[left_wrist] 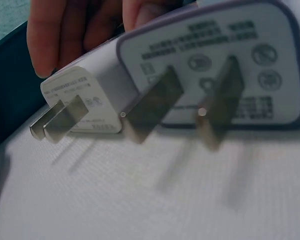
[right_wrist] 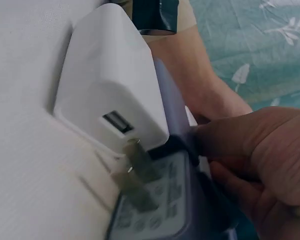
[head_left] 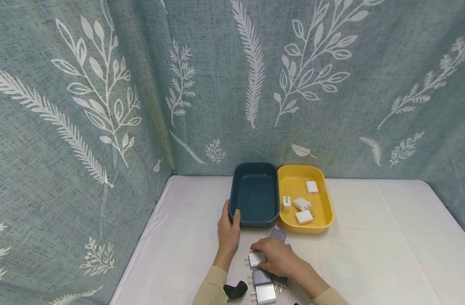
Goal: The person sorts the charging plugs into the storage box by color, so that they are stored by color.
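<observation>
My left hand (head_left: 228,233) holds the near left corner of a dark blue tray (head_left: 255,223), thumb at the rim and fingers along the outer wall. My right hand (head_left: 280,256) pinches a white charger plug (head_left: 257,259) between thumb and fingers, just below the tray. In the left wrist view, fingertips (left_wrist: 47,45) lie over a white plug with two prongs. Beside it stands a purple-edged charger plug (left_wrist: 210,75). The right wrist view shows a white plug with a USB port (right_wrist: 110,85) close by. More plugs lie partly hidden under my right hand.
A yellow tray (head_left: 327,203) with several white plugs in it stands against the blue tray's right side. Nearer me lie a purple plug (head_left: 261,277) and a white plug (head_left: 265,294). A curved black object (head_left: 235,290) is by my left sleeve. A patterned curtain (head_left: 217,84) hangs behind the table.
</observation>
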A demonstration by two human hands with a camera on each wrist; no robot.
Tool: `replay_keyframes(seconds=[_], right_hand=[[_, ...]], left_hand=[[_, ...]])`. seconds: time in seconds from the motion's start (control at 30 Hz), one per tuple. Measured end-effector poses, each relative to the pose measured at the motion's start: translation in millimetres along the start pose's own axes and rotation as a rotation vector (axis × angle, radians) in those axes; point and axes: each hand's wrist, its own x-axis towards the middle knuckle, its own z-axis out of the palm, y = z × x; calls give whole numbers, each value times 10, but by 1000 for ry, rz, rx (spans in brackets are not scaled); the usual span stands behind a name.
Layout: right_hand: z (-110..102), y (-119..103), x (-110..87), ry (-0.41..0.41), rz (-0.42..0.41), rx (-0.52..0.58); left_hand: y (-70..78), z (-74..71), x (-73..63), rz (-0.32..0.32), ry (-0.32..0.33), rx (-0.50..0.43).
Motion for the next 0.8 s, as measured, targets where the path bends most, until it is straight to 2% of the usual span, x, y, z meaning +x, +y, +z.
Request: replay_keyframes(seconds=[0.2,0.47,0.8], right_hand=[[-13,-93,24,-53,41,-82],[20,-128,35,-20,20,-172],[18,-70,21,14,-30,-231]], left_hand=[[-13,0,-6,-3,2,11],[-14,-5,-17,-8,3,0],[0,-13,1,1,-4,-7]])
